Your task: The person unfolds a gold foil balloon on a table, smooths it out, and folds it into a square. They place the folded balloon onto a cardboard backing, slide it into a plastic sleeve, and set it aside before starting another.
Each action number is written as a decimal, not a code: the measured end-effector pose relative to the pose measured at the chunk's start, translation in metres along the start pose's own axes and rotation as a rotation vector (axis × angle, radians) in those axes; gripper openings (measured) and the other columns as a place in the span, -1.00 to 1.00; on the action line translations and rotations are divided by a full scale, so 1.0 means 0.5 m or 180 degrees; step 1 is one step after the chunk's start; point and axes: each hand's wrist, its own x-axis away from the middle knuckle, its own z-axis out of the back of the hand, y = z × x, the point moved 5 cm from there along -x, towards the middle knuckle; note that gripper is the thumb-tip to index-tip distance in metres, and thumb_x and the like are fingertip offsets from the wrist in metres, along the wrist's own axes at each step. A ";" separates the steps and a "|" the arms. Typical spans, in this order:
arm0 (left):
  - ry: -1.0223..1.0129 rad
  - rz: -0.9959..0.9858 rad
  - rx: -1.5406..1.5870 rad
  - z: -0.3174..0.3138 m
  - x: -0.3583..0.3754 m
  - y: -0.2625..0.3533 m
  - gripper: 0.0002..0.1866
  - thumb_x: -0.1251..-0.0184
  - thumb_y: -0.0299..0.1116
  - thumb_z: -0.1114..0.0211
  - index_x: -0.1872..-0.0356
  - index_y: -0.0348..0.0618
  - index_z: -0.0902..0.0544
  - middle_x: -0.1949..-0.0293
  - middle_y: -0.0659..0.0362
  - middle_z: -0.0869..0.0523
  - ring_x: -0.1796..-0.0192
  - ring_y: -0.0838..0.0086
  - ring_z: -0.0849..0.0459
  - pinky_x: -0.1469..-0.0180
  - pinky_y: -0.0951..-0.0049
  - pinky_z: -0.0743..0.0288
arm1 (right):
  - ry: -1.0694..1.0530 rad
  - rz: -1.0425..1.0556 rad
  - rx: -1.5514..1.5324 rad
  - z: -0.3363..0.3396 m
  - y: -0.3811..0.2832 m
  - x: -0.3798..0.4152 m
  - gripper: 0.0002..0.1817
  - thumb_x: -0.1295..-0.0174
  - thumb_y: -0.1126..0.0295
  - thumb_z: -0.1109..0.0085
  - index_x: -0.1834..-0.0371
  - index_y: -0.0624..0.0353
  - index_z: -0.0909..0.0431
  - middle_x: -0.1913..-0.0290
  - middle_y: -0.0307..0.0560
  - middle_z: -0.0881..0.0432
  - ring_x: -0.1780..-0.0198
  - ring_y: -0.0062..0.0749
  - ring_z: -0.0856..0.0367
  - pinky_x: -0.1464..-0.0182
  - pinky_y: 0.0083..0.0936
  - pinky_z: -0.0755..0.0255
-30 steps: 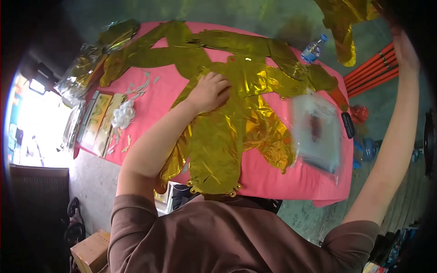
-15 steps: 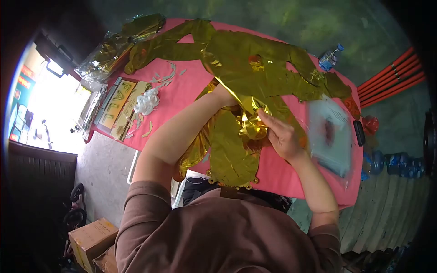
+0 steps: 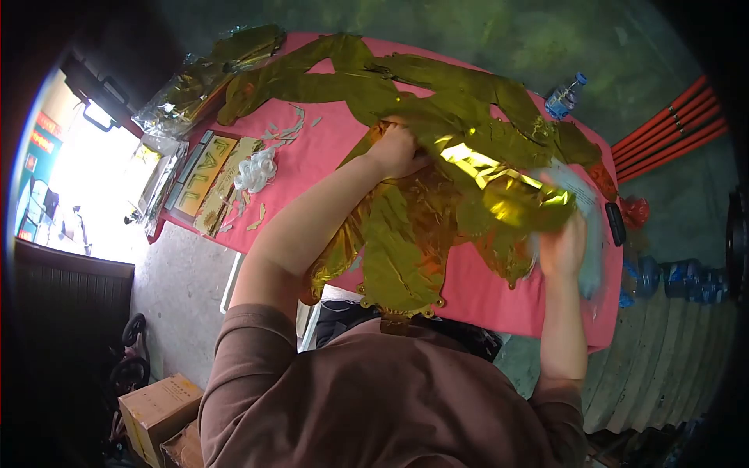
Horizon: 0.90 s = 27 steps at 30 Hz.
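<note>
Flat, shiny gold foil balloons (image 3: 386, 253) lie overlapping across the pink-covered table (image 3: 312, 183). My left hand (image 3: 399, 152) is closed on the foil near the middle of the pile, its fingertips partly hidden. Over to the right, my right hand (image 3: 563, 243), somewhat blurred, grips the edge of a lifted piece of gold foil balloon (image 3: 519, 195). That piece stretches between the two hands, creased and catching the light. Small ring tabs show along the lower edge of the flap nearest my body.
White ribbon (image 3: 255, 171) and paper scraps lie left, beside a printed packet (image 3: 201, 183). A clear plastic bag (image 3: 591, 253), a black object (image 3: 615, 225) and a water bottle (image 3: 566, 97) are at the right. Red poles (image 3: 663, 129) stand beyond; cardboard boxes (image 3: 160, 409) sit on the floor.
My right hand has moved right, drawing the foil out with it over the plastic bag. My left hand has shifted slightly up and right. The upper foil layer has swung down, uncovering foil behind.
</note>
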 end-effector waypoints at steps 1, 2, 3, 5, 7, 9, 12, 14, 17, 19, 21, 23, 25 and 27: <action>0.0000 -0.0332 0.0444 0.012 0.003 0.016 -0.55 -0.29 -0.24 -0.14 -0.19 -0.11 -0.45 -0.17 0.01 -0.49 -0.20 0.18 -0.43 -0.25 0.18 -0.30 | -0.0644 0.0116 0.0199 -0.032 -0.006 0.030 -0.61 -0.40 0.36 0.17 -0.14 0.41 -0.43 -0.14 0.09 -0.51 -0.09 -0.29 -0.55 -0.13 -0.40 -0.43; 0.0350 -0.0619 0.1897 -0.081 -0.003 -0.069 -0.56 -0.43 -0.25 0.05 -0.28 -0.11 -0.35 -0.24 0.10 -0.43 -0.24 0.32 -0.42 -0.25 0.27 -0.34 | -0.1287 0.0231 0.0398 -0.061 -0.010 0.062 -0.64 -0.36 0.43 0.14 -0.14 0.37 -0.45 -0.24 0.11 -0.43 -0.15 -0.23 -0.52 -0.20 -0.30 -0.40; -0.0266 -0.0256 0.1719 -0.139 -0.035 -0.094 -0.54 -0.44 -0.13 0.09 -0.29 -0.04 -0.35 -0.33 0.14 -0.33 -0.37 0.29 -0.26 -0.41 0.21 -0.08 | -0.1756 0.0271 0.1080 -0.089 -0.012 0.093 -0.63 -0.28 0.51 0.09 -0.15 0.33 -0.45 -0.23 0.10 -0.45 -0.16 -0.24 -0.52 -0.20 -0.33 -0.40; -0.0469 0.0543 0.4277 -0.104 -0.015 -0.073 -0.55 -0.47 -0.20 0.13 -0.30 -0.11 -0.32 -0.29 0.12 -0.38 -0.30 0.33 -0.36 -0.30 0.28 -0.26 | -0.2477 0.0094 0.2163 -0.145 -0.019 0.122 -0.55 -0.15 0.65 0.02 -0.16 0.24 -0.47 -0.18 0.08 -0.51 -0.15 -0.24 -0.54 -0.16 -0.38 -0.42; -0.0619 0.1459 0.6792 -0.087 -0.002 -0.045 -0.57 -0.50 -0.27 0.17 -0.31 -0.18 -0.30 -0.24 0.10 -0.42 -0.23 0.36 -0.45 -0.19 0.34 -0.44 | -0.3103 -0.0047 0.2836 -0.149 0.000 0.116 -0.54 -0.12 0.65 -0.01 -0.14 0.16 -0.50 -0.16 0.05 -0.53 -0.14 -0.23 -0.55 -0.08 -0.44 -0.45; -0.0735 0.1302 0.6503 -0.072 -0.003 -0.029 -0.58 -0.50 -0.28 0.14 -0.30 -0.18 -0.32 -0.21 0.06 -0.45 -0.18 0.33 -0.51 -0.15 0.33 -0.48 | -0.3135 -0.0455 0.2862 -0.139 0.016 0.072 -0.55 -0.13 0.62 -0.03 -0.15 0.17 -0.49 -0.22 0.05 -0.48 -0.19 -0.21 -0.50 -0.07 -0.43 -0.46; -0.0729 0.0641 0.6239 -0.096 -0.018 -0.059 -0.59 -0.49 -0.31 0.10 -0.28 -0.18 -0.34 -0.19 0.05 -0.48 -0.13 0.29 -0.54 -0.12 0.35 -0.51 | -0.2352 0.0283 0.3361 -0.143 0.062 -0.021 -0.57 -0.18 0.49 -0.10 -0.16 0.20 -0.45 -0.28 0.11 -0.39 -0.24 -0.16 -0.44 -0.11 -0.38 -0.44; -0.0554 0.0899 0.6423 -0.090 -0.012 -0.055 -0.59 -0.49 -0.31 0.11 -0.29 -0.16 -0.33 -0.20 0.04 -0.46 -0.15 0.29 -0.53 -0.14 0.34 -0.49 | -0.1800 0.0409 0.3188 -0.177 0.103 -0.051 -0.53 -0.26 0.30 -0.08 -0.23 0.24 -0.39 -0.32 0.17 -0.32 -0.32 -0.05 -0.33 -0.29 -0.28 -0.26; -0.0235 0.1511 0.6432 -0.092 -0.001 -0.064 -0.59 -0.49 -0.31 0.12 -0.30 -0.14 -0.31 -0.24 0.05 -0.42 -0.19 0.29 -0.48 -0.21 0.30 -0.42 | -0.1670 0.1014 0.3855 -0.204 0.217 -0.096 -0.33 -0.32 0.07 0.02 -0.38 0.26 -0.14 -0.43 0.20 -0.10 -0.45 0.00 -0.07 -0.44 -0.23 0.05; -0.0084 0.1852 0.6258 -0.149 0.001 -0.125 -0.58 -0.48 -0.30 0.12 -0.30 -0.13 -0.31 -0.26 0.06 -0.39 -0.23 0.29 -0.45 -0.25 0.29 -0.37 | -0.1720 0.0833 0.4021 -0.202 0.262 -0.125 -0.24 -0.32 -0.02 0.08 -0.42 0.29 0.00 -0.46 0.19 0.00 -0.48 -0.01 0.05 -0.47 -0.22 0.15; 0.0363 0.0190 0.2389 -0.252 -0.015 -0.253 -0.51 -0.35 -0.27 0.00 -0.30 -0.08 -0.28 -0.19 0.00 -0.44 -0.31 0.13 -0.29 -0.34 0.25 -0.19 | -0.1804 0.0538 0.4381 -0.188 0.295 -0.153 -0.10 -0.32 -0.16 0.18 -0.47 0.30 0.22 -0.49 0.18 0.10 -0.53 -0.09 0.21 -0.50 -0.25 0.30; 0.0139 0.0116 0.0451 -0.125 0.000 -0.126 -0.48 -0.18 -0.37 -0.13 -0.23 -0.14 -0.36 -0.17 -0.04 -0.45 -0.34 0.04 -0.20 -0.37 0.24 -0.09 | -0.1911 0.0489 0.4422 -0.175 0.302 -0.165 -0.10 -0.32 -0.17 0.19 -0.47 0.30 0.21 -0.49 0.17 0.10 -0.53 -0.10 0.20 -0.50 -0.26 0.30; -0.0097 0.0408 -0.0471 -0.075 0.001 -0.083 -0.56 -0.08 -0.46 -0.18 -0.08 -0.21 -0.49 -0.12 -0.04 -0.48 -0.29 0.06 -0.26 -0.30 0.25 -0.19 | -0.1983 0.0542 0.4570 -0.166 0.300 -0.164 -0.09 -0.30 -0.22 0.22 -0.47 0.28 0.16 -0.50 0.15 0.10 -0.53 -0.14 0.19 -0.50 -0.28 0.29; -0.0220 0.0225 -0.0641 -0.046 -0.002 -0.061 -0.61 -0.06 -0.48 -0.18 0.01 -0.26 -0.53 -0.09 -0.04 -0.49 -0.26 0.07 -0.30 -0.27 0.25 -0.24 | -0.1995 0.0553 0.4722 -0.163 0.302 -0.164 -0.07 -0.28 -0.25 0.22 -0.46 0.28 0.13 -0.50 0.14 0.10 -0.53 -0.15 0.19 -0.50 -0.28 0.29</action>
